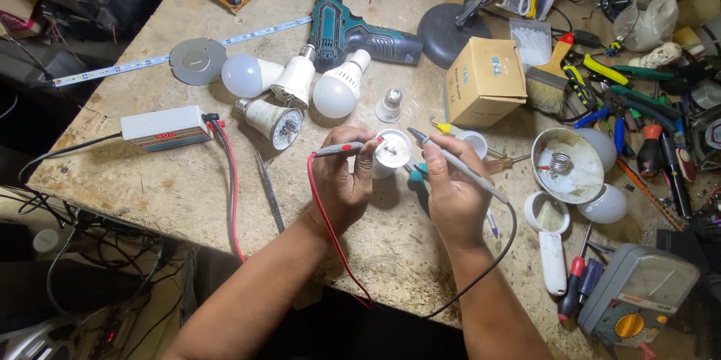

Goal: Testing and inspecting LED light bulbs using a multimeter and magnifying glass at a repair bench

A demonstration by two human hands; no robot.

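Worn chipboard: pale, stained worktop (188, 195), seen from the head camera (the only view).
Left hand (342, 183): clenched around a red-tipped grey test probe (342, 149), whose point lies at the left rim of the bulb base; it seems also to steady that base from below.
Right hand (451, 195): pinching a black-tipped grey test probe (458, 165) like a pen, long axis running up-left, its point just above the base's right rim.
Opened white bulb base (392, 151): upright between the two hands, face to the camera, touching the left fingers; the left hand is nearer.
Leads: red wire (330, 232) looping down off the table edge; black wire (488, 259) curving right.
Behind: three white bulbs (297, 82), teal cordless drill (353, 30), brown cardboard box (484, 78).
Left: white box tester with red display (165, 129).
Right: round metal reflector (567, 165), grey analogue meter (638, 300) (well apart).
In the way: nothing between probes and base.
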